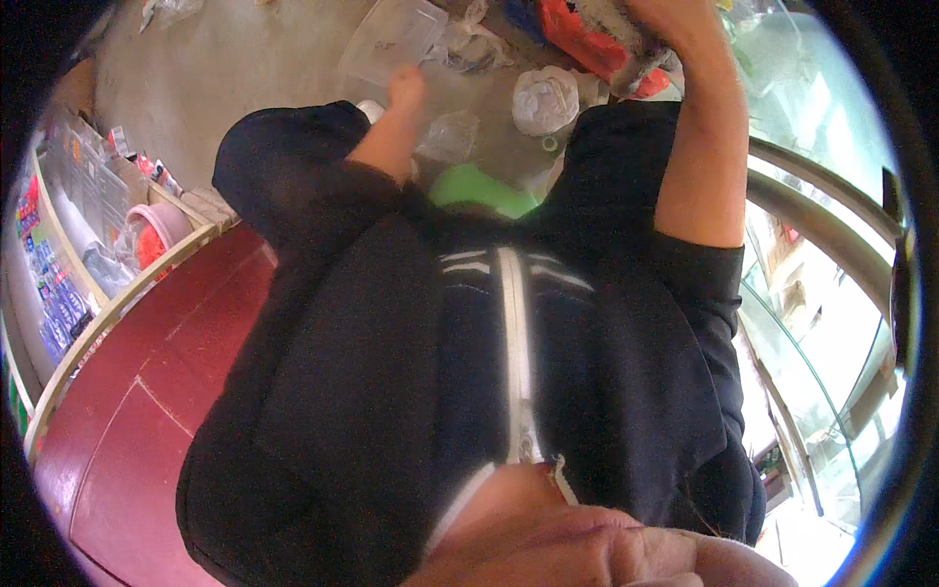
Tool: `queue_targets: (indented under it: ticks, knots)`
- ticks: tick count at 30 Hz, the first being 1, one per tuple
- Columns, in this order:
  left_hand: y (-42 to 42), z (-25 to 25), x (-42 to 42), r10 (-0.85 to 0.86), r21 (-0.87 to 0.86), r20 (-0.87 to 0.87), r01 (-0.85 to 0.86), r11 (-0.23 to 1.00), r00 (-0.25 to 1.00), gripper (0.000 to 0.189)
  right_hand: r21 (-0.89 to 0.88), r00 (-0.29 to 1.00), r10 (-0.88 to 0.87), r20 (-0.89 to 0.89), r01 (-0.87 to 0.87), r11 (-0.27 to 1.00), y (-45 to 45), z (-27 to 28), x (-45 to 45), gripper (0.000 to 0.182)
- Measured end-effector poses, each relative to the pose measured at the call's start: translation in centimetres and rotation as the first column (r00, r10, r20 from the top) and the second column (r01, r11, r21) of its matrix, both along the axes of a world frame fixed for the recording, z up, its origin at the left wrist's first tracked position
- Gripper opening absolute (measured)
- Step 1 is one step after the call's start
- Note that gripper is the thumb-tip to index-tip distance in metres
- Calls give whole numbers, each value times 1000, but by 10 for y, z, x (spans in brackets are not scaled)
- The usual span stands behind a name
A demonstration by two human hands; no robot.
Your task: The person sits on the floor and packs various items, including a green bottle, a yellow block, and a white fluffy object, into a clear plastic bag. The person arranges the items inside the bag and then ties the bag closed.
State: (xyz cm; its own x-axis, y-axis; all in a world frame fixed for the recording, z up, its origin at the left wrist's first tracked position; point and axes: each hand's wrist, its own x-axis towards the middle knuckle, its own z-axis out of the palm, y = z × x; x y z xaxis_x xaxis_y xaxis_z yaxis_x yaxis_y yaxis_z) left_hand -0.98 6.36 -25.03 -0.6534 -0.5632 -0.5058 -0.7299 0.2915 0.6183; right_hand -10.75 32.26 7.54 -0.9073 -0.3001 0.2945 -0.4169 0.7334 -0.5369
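Note:
My left hand is slightly blurred and looks curled, held out past my left knee. Just beyond it on the floor is a clear plastic container or lid; whether the two touch, I cannot tell. My right hand is at the top edge, partly cut off. It lies against a grey, dirty-looking cloth-like item, and its grip is hidden. Beside and below that item is something bright red. Between my knees are a crumpled whitish plastic bag, a thin clear bag and a green object.
Red tiles are at my left, bordered by a shelf edge. A pink basin and packaged goods are beyond it. Glass panels and a curved rail are close on my right. More crumpled plastic lies ahead.

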Motion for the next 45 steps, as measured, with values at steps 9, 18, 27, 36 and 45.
queue_targets:
  ticks: [9,18,27,36,45]
  knots:
    - [42,-40,46,-481,257,170,432,864,860,36,-37,996,-63,60,66,997,-17,-7,-2,33]
    - [124,-31,9,-877,-213,-310,872,440,367,65,-185,979,-86,186,121,975,-25,2,-5,27]
    - [163,-52,-8,-859,-179,-337,870,460,385,48,-310,979,12,204,53,949,-24,2,-3,26]
    - [131,-173,58,-980,90,22,976,199,198,32,-229,979,54,197,-7,973,-35,12,-1,26]
    - [109,-44,8,-937,-71,177,953,294,302,35,-104,997,-65,52,70,992,-39,8,13,27]
